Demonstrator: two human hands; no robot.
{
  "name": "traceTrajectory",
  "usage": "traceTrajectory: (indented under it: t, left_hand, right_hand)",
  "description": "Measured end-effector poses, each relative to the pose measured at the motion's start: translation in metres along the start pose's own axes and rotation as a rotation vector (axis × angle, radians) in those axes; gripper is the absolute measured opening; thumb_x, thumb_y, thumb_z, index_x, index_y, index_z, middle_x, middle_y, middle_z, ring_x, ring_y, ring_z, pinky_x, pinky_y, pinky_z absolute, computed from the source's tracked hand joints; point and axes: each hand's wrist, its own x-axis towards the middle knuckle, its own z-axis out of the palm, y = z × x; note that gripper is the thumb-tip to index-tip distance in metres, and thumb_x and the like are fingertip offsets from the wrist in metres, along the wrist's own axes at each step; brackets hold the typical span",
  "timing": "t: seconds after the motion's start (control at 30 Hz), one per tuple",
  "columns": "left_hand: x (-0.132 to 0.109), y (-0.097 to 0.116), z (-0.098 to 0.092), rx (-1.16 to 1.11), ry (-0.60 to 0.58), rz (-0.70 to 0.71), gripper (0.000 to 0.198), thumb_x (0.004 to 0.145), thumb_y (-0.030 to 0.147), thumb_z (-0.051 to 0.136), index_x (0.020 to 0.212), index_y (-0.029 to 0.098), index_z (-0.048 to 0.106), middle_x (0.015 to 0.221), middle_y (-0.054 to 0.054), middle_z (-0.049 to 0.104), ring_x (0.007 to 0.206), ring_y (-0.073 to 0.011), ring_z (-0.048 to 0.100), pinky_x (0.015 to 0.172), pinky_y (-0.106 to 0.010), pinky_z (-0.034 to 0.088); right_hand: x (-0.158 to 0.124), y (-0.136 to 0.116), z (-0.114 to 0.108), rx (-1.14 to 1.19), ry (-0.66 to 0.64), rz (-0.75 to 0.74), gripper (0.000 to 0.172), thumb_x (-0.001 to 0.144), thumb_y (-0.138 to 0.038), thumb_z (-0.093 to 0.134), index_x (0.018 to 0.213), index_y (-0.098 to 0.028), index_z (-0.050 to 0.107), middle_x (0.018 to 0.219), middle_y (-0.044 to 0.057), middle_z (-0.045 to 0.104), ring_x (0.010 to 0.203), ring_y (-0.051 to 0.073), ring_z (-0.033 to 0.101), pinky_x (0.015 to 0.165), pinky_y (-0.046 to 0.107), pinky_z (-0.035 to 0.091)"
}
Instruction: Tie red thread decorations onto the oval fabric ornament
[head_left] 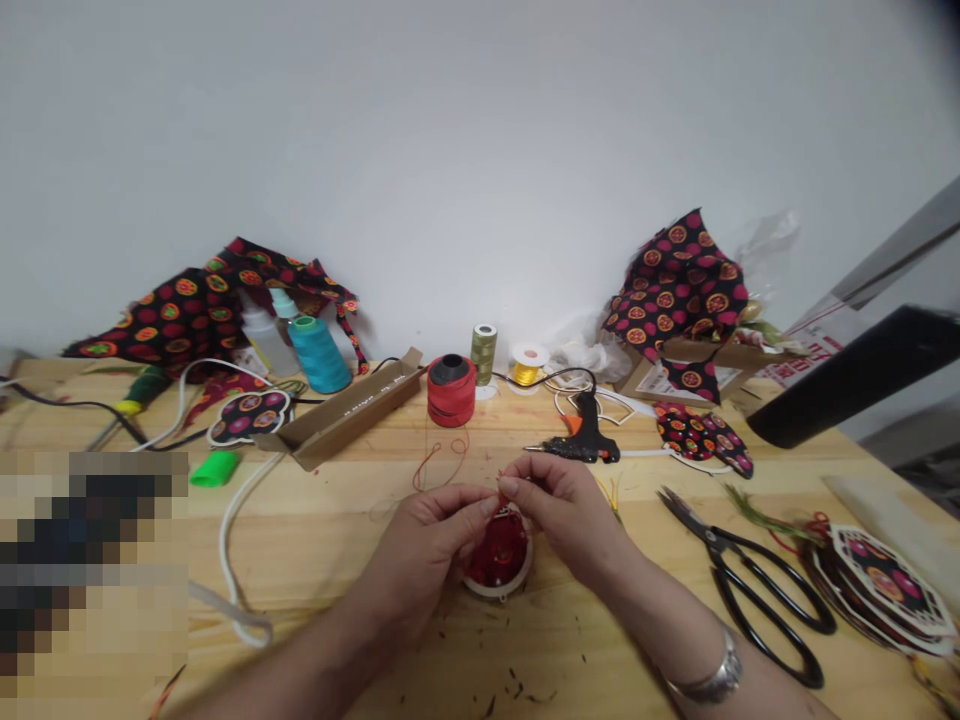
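Observation:
My left hand (435, 535) and my right hand (559, 510) meet over the table, fingertips pinched together at the top of a round ornament. This ornament (499, 552) has a dark red, shiny middle and a pale rim with a small loop at its lower edge. A bit of red thread shows between both sets of fingertips; its finer detail is hidden by the fingers. Behind the hands, a loose red thread (442, 462) trails from the red thread spool (451, 392). A bracelet is on my right wrist.
Black-handled scissors (716, 545) and a stack of patterned ornaments (889, 590) lie to the right. A glue gun (581, 435) rests behind my right hand. Further back are a teal thread cone (321, 355), an open cardboard box (345, 415) and patterned fabric (679, 285). A white cable (229, 560) curves at left.

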Motion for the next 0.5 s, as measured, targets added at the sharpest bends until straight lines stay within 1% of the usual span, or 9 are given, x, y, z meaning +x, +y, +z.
traceTrajectory:
  t: [0.17, 0.23, 0.37, 0.43, 0.5]
  left_hand:
    - [0.0011, -0.0010, -0.0018, 0.081, 0.006, 0.029, 0.014, 0.072, 0.026, 0.069, 0.064, 0.015, 0.072, 0.040, 0.007, 0.050, 0.039, -0.0043, 0.038, 0.041, -0.015, 0.031]
    - [0.0016, -0.0013, -0.0025, 0.099, 0.006, 0.038, 0.014, 0.072, 0.026, 0.069, 0.064, 0.015, 0.072, 0.042, 0.006, 0.053, 0.040, -0.0047, 0.040, 0.043, -0.015, 0.032]
    - [0.0018, -0.0014, -0.0032, 0.084, -0.003, 0.033, 0.008, 0.071, 0.023, 0.069, 0.070, 0.016, 0.074, 0.048, 0.004, 0.060, 0.046, -0.0067, 0.048, 0.048, -0.017, 0.038]
    - [0.0017, -0.0011, -0.0027, 0.056, -0.002, 0.024, 0.007, 0.071, 0.022, 0.069, 0.072, 0.017, 0.075, 0.047, 0.005, 0.059, 0.046, -0.0063, 0.048, 0.048, -0.016, 0.039]
    - [0.0018, -0.0003, -0.0017, 0.019, 0.004, 0.020, 0.006, 0.070, 0.020, 0.070, 0.072, 0.017, 0.075, 0.043, 0.006, 0.055, 0.042, -0.0048, 0.044, 0.044, -0.015, 0.036]
  right_hand:
    - [0.0014, 0.0009, -0.0003, -0.003, -0.013, -0.008, 0.013, 0.065, -0.027, 0.062, 0.061, -0.016, 0.057, 0.054, -0.005, 0.048, 0.049, 0.008, 0.036, 0.047, 0.022, 0.026]
    - [0.0019, 0.0017, 0.0000, 0.005, -0.020, -0.006, 0.013, 0.065, -0.027, 0.062, 0.060, -0.016, 0.057, 0.054, -0.005, 0.048, 0.049, 0.007, 0.036, 0.047, 0.022, 0.026]
    - [0.0017, 0.0024, 0.0004, 0.026, -0.046, -0.003, 0.015, 0.065, -0.028, 0.064, 0.059, -0.015, 0.057, 0.053, -0.005, 0.049, 0.049, 0.007, 0.037, 0.046, 0.021, 0.027]
    - [0.0015, 0.0026, 0.0003, 0.039, -0.049, -0.001, 0.016, 0.065, -0.029, 0.065, 0.060, -0.015, 0.058, 0.053, -0.005, 0.050, 0.049, 0.007, 0.038, 0.046, 0.021, 0.027]
    - [0.0017, 0.0032, 0.0000, 0.061, -0.067, 0.009, 0.018, 0.066, -0.031, 0.065, 0.062, -0.014, 0.060, 0.053, -0.005, 0.050, 0.047, 0.006, 0.037, 0.045, 0.021, 0.027]
